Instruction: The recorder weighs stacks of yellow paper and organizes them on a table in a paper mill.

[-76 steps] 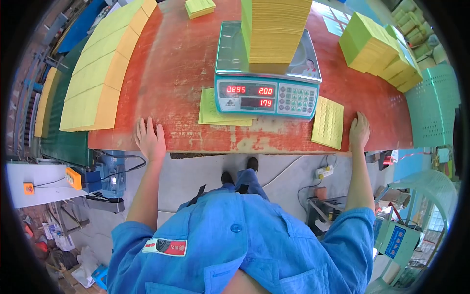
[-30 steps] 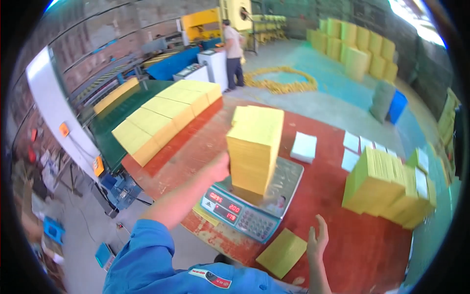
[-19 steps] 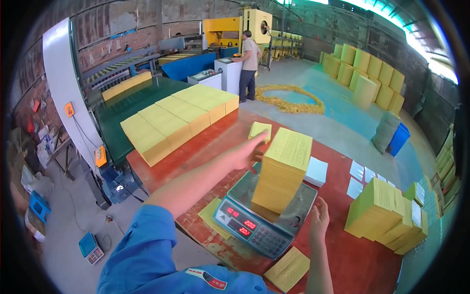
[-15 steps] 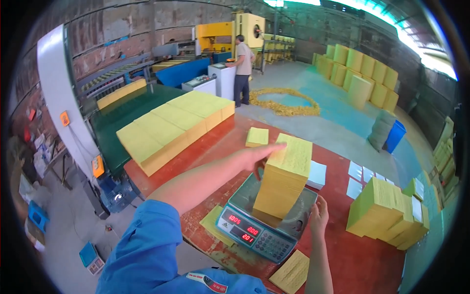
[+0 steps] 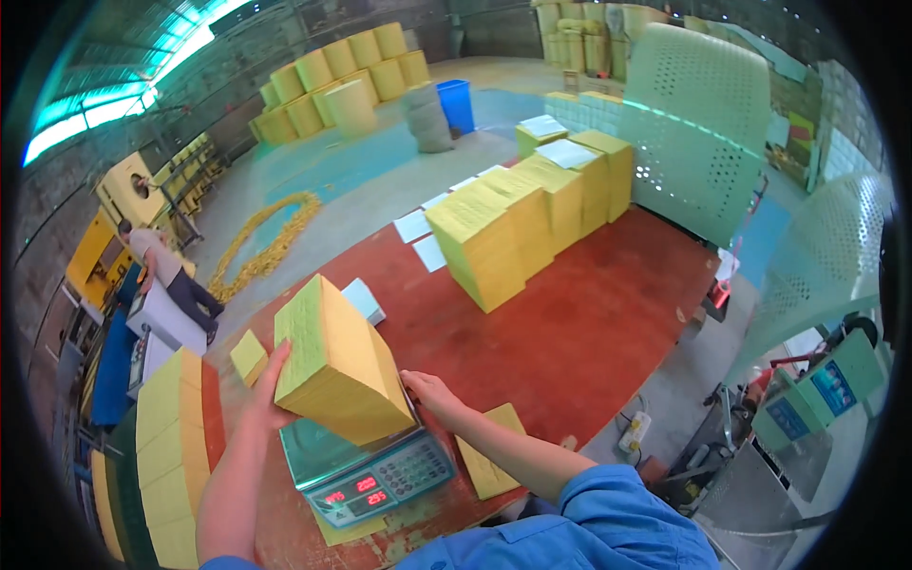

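A tall block of stacked yellow paper sheets [image 5: 356, 380] stands tilted over the digital weighing scale [image 5: 318, 465], held between both of my hands. My left hand [image 5: 271, 385] presses along its left side, thumb up near the top face. At the lower right edge, the fingers of my right hand [image 5: 427, 391] are curled against the block. Whether its underside still touches the scale's pan is hard to tell. Red digits glow on the scale's front panel. A flat yellow sheet pile [image 5: 494, 456] lies right of the scale, and a small yellow pile [image 5: 249, 358] lies to the left.
Tall yellow paper stacks [image 5: 494, 247] stand across the red table [image 5: 589, 294], some topped with white sheets. A white paper pile [image 5: 364, 301] sits behind the held block. Long yellow stacks [image 5: 171, 446] line the left. A perforated pale panel [image 5: 698, 133] rises beyond; a person [image 5: 166, 266] stands far left.
The view has swung right. My left hand has gone from the block's top to its left side, and my right hand has come against its right side. The scale's digits differ.
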A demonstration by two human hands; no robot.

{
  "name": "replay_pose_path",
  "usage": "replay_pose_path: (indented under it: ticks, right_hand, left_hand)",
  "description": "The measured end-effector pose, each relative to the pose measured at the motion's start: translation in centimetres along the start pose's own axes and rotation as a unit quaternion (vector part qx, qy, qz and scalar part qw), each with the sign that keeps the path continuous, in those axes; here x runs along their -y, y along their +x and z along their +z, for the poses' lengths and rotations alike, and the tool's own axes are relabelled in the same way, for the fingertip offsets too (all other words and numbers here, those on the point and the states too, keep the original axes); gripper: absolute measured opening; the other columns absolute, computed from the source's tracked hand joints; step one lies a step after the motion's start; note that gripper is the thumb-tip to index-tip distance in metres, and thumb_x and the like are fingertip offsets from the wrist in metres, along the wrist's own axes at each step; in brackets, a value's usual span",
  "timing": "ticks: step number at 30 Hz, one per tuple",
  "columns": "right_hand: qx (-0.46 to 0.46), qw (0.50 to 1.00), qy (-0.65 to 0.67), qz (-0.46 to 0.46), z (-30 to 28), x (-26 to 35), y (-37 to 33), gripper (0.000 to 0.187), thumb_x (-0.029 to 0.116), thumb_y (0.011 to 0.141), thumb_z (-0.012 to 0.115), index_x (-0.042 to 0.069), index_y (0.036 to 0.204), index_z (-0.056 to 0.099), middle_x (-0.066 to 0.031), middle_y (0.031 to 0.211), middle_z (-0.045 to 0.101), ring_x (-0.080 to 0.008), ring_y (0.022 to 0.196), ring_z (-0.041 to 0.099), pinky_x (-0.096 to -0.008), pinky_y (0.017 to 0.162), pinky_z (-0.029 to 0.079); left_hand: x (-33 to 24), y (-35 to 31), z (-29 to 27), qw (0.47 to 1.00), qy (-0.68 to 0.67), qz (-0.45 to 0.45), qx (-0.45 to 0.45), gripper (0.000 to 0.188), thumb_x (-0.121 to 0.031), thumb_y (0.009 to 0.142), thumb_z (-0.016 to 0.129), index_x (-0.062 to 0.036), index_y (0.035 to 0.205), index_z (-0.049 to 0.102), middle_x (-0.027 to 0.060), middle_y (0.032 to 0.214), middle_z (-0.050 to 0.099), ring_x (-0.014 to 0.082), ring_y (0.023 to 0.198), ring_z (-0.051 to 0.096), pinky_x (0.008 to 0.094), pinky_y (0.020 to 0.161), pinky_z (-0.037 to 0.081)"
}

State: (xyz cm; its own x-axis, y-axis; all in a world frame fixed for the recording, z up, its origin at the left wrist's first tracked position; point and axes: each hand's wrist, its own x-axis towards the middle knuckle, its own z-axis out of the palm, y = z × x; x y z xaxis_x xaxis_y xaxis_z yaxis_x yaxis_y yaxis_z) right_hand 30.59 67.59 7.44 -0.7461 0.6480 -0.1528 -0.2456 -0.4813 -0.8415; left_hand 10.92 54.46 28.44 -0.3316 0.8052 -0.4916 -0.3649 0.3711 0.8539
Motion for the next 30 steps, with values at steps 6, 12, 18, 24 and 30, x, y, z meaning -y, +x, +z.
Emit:
replay_pose_path:
  ticks: [6, 12, 18, 24, 30]
  right_hand:
    - [-0.005, 0.979, 0.203, 0.007, -7.5, 4.0, -3.8, 0.037, 0.029, 0.102, 0.053, 0.003, 0.127, 0.058, -0.0088, 0.119, 0.065, -0.0181, 0.109, 0.06, -0.0344, 0.095, 0.048]
    - [-0.172, 0.982, 0.079, -0.026, -22.2, 11.8, -10.4, 0.041, 0.028, 0.1, 0.056, -0.001, 0.128, 0.058, -0.0107, 0.119, 0.066, -0.0182, 0.107, 0.062, -0.0325, 0.092, 0.049]
    - [-0.252, 0.966, 0.024, -0.048, -35.3, 17.5, -15.0, 0.04, 0.026, 0.096, 0.06, -0.004, 0.123, 0.063, -0.0128, 0.112, 0.069, -0.0193, 0.098, 0.065, -0.0327, 0.084, 0.052]
    - [-0.475, 0.858, -0.077, -0.178, -42.3, 21.5, -15.7, 0.04, 0.023, 0.094, 0.059, -0.004, 0.124, 0.062, -0.0146, 0.117, 0.067, -0.0231, 0.11, 0.061, -0.032, 0.095, 0.046]
    - [-0.499, 0.693, -0.434, -0.287, -37.9, 15.9, -20.6, 0.027, 0.002, 0.086, 0.059, 0.0, 0.114, 0.063, -0.0203, 0.119, 0.063, -0.0361, 0.119, 0.058, -0.0409, 0.1, 0.047]
  left_hand:
    - [0.4, 4.6, 10.3, 0.993, 0.013, 0.003, 0.119, 0.063, -0.057, 0.092, 0.058, -0.0166, 0.14, 0.052, 0.006, 0.133, 0.061, 0.0229, 0.12, 0.059, 0.0447, 0.1, 0.046]
    - [5.1, 9.3, 24.1, 0.961, -0.044, -0.054, 0.266, 0.062, -0.052, 0.096, 0.054, -0.0143, 0.145, 0.044, 0.0097, 0.141, 0.054, 0.0271, 0.126, 0.055, 0.0508, 0.103, 0.046]
    - [11.4, 12.7, 36.5, 0.938, -0.04, -0.133, 0.318, 0.074, -0.059, 0.093, 0.056, -0.0159, 0.149, 0.035, 0.0129, 0.145, 0.047, 0.0373, 0.13, 0.049, 0.0706, 0.093, 0.045]
    - [12.8, 19.1, 50.8, 0.952, -0.018, -0.101, 0.289, 0.085, -0.063, 0.086, 0.063, -0.0205, 0.15, 0.025, 0.0131, 0.148, 0.04, 0.0379, 0.13, 0.047, 0.0681, 0.095, 0.044]
    - [10.0, 25.0, 62.3, 0.968, 0.066, -0.055, 0.234, 0.085, -0.071, 0.083, 0.059, -0.0185, 0.146, 0.036, 0.0148, 0.141, 0.047, 0.0405, 0.123, 0.052, 0.0622, 0.092, 0.05]
